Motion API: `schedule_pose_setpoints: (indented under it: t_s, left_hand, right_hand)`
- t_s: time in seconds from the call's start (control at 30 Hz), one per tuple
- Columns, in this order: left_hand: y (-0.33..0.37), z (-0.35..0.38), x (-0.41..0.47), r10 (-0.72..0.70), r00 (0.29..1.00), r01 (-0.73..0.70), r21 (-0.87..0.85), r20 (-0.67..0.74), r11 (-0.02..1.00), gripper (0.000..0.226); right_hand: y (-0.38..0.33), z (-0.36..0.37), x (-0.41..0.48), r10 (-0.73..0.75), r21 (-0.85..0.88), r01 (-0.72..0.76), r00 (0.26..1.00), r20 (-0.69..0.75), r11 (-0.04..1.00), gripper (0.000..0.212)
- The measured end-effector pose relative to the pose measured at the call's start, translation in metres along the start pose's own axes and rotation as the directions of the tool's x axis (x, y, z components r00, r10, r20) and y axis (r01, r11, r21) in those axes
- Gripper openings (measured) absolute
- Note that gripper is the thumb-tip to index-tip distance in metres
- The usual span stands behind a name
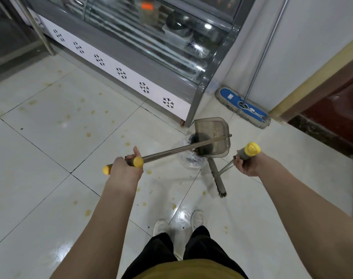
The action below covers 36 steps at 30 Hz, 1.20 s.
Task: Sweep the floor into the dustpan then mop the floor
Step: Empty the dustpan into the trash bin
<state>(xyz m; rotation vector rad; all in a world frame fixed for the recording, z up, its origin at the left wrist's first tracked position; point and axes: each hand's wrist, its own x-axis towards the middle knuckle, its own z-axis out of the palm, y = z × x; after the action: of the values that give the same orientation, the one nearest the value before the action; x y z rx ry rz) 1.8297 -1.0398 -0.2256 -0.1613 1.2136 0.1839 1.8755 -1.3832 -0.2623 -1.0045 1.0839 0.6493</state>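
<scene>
Your left hand (pixel 125 168) is curled tight around the long metal handle (pixel 171 151) with yellow grips, left of centre in the frame. That handle runs up and to the right to the translucent grey-brown plastic dustpan (pixel 215 127), which sits just right of centre, close to the foot of the glass-fronted display case (pixel 151 37) that fills the upper middle. Your right hand (pixel 245 165), further right, grips the short metal shaft topped by a yellow cap (pixel 252 149). It belongs to the dark-bristled broom (pixel 217 178), whose narrow head lies on the white tiled floor (pixel 50 137) just below the dustpan. A crumpled piece of clear plastic (pixel 188 160) lies at the dustpan's lower left edge, under the long handle. Whether it is inside the pan I cannot tell. Yellowish spots dot the tiles around the centre of the frame. The blue flat mop with a grey fringe (pixel 232 97) rests on the floor at the upper right, its metal pole leaning up along the white wall (pixel 312 47), well apart from both hands. Your pale shoes (pixel 161 226) show at the lower centre.
</scene>
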Motion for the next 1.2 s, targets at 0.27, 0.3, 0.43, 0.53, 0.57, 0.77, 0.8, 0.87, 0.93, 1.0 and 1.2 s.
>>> schedule_pose_setpoints:
  t_s: [0.27,0.3,0.43,0.53,0.57,0.77,0.8,0.87,0.93,1.0,1.2]
  left_hand:
    - [0.001,-0.007,-0.001,0.001,1.000,0.000,0.061,-0.024,0.998,0.023]
    - [0.000,-0.005,0.000,0.000,1.000,0.001,0.046,-0.025,0.999,0.022]
    - [0.002,-0.018,0.009,0.019,0.998,-0.017,0.042,-0.057,0.999,0.024]
    - [0.006,-0.022,0.011,0.020,0.997,-0.018,0.030,-0.069,0.999,0.025]
    - [0.006,-0.017,0.010,0.018,0.998,-0.017,0.020,-0.057,1.000,0.024]
    - [-0.009,-0.003,-0.002,0.007,1.000,-0.008,0.127,0.010,0.992,0.022]
    - [-0.013,-0.005,-0.003,0.022,1.000,-0.023,0.163,0.006,0.986,0.024]
    - [-0.018,-0.005,-0.005,0.033,0.999,-0.034,0.209,0.004,0.977,0.026]
    - [-0.023,0.001,-0.006,0.022,1.000,-0.025,0.219,0.016,0.975,0.025]
    - [-0.029,0.010,-0.010,0.007,0.999,-0.018,0.227,0.049,0.974,0.024]
    - [-0.063,0.036,-0.027,-0.028,0.986,-0.024,0.302,0.165,0.953,0.028]
  right_hand:
    - [0.001,-0.006,0.002,0.019,0.027,-0.019,1.000,0.004,0.999,0.038]
    - [0.000,-0.005,0.002,0.018,0.029,-0.018,1.000,0.008,0.999,0.038]
    - [0.003,-0.004,0.001,0.024,0.025,-0.024,1.000,0.013,0.999,0.038]
    - [0.001,-0.003,-0.001,0.008,0.022,-0.008,1.000,0.000,1.000,0.039]
    - [0.000,-0.003,-0.002,0.006,0.018,-0.006,1.000,-0.002,1.000,0.039]
    - [0.000,-0.004,-0.001,0.004,0.009,-0.004,1.000,-0.018,1.000,0.038]
    - [0.000,-0.006,-0.001,0.005,0.011,-0.004,1.000,-0.019,1.000,0.037]
    - [0.000,-0.009,-0.001,0.008,0.022,-0.008,1.000,-0.011,1.000,0.037]
    - [-0.002,-0.011,-0.001,0.011,0.036,-0.011,1.000,-0.004,0.999,0.039]
    - [-0.002,-0.013,-0.001,0.020,0.050,-0.020,1.000,0.008,0.999,0.041]
    - [-0.001,-0.024,-0.001,0.023,0.096,-0.024,1.000,0.012,0.995,0.037]
